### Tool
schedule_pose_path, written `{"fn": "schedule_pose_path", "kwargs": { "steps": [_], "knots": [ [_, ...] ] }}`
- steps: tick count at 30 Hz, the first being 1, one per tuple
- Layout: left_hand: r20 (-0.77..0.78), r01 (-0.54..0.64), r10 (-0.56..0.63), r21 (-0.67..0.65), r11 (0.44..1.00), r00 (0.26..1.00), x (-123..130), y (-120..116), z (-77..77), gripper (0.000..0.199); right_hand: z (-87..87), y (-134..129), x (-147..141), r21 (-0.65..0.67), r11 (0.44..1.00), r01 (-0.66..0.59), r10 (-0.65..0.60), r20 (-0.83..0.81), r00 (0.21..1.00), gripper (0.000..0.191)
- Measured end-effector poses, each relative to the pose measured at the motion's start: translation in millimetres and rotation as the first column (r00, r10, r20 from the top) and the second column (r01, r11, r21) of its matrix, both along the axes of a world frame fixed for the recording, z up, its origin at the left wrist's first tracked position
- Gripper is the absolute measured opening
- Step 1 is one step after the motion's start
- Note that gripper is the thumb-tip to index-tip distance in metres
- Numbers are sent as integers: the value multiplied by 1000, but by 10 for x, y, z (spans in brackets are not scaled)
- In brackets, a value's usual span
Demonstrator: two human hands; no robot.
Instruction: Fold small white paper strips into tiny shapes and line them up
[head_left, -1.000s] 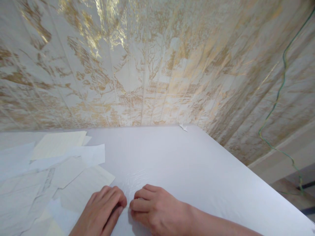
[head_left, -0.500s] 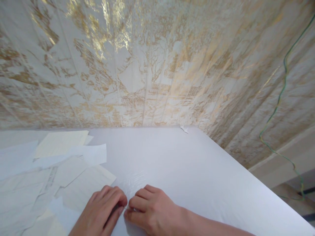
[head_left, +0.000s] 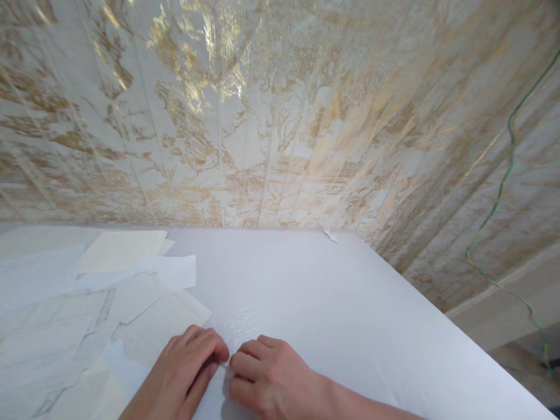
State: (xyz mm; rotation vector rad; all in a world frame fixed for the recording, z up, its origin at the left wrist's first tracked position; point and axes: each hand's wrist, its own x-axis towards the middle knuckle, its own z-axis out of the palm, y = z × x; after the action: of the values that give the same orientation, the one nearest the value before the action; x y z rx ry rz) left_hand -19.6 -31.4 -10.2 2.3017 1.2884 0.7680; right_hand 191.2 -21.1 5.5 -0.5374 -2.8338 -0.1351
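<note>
Low in the head view, my left hand (head_left: 180, 370) rests over the white tabletop (head_left: 324, 303) with its thumb and fingers pinched together. Close beside it on the right, my right hand (head_left: 275, 376) has its fingers curled in and closed. A narrow gap separates the two sets of fingertips, and a thin pale sliver seems to span it. What it is, the frames do not show. My fingers hide most of it. Just left of my left hand lie overlapping paper sheets (head_left: 161, 324), some with faint lines.
More loose papers, among them a cream sheet (head_left: 126, 251), cover the table's left side. A small torn white scrap (head_left: 331, 235) lies by the wall (head_left: 262, 116), which has gold-patterned covering. A green-yellow wire (head_left: 503, 186) hangs at the right, beyond the table's slanting edge.
The camera view has shifted slightly, so the wall and papers sit a little farther right. My fingers stay close together in nearly the same pose.
</note>
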Motion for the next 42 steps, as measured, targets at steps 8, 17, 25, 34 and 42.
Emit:
{"fn": "schedule_pose_path", "kwargs": {
  "steps": [8, 17, 25, 34, 42],
  "knots": [
    [-118, 131, -107, 221, 966, 987, -149, -51, -38, 14, -26, -20, -20, -193, 971, 144, -177, -165, 970, 12],
    [-246, 226, -127, 436, 871, 961, -129, 17, 32, 20, -124, 58, -197, -135, 962, 239, -259, -158, 953, 7],
    [-253, 222, -117, 436, 872, 960, -124, 16, 76, 15, -206, 67, -242, 66, 972, 224, -215, -117, 970, 12],
    [-80, 39, -21, 235, 971, 997, -125, 11, 2, 14, -91, 142, -245, -116, 942, 314, -329, -153, 932, 9],
    [114, -128, 160, -249, 960, 980, -87, 48, 104, 23, 166, 170, -249, -630, 741, 233, -441, -195, 876, 13]
  ]
}}
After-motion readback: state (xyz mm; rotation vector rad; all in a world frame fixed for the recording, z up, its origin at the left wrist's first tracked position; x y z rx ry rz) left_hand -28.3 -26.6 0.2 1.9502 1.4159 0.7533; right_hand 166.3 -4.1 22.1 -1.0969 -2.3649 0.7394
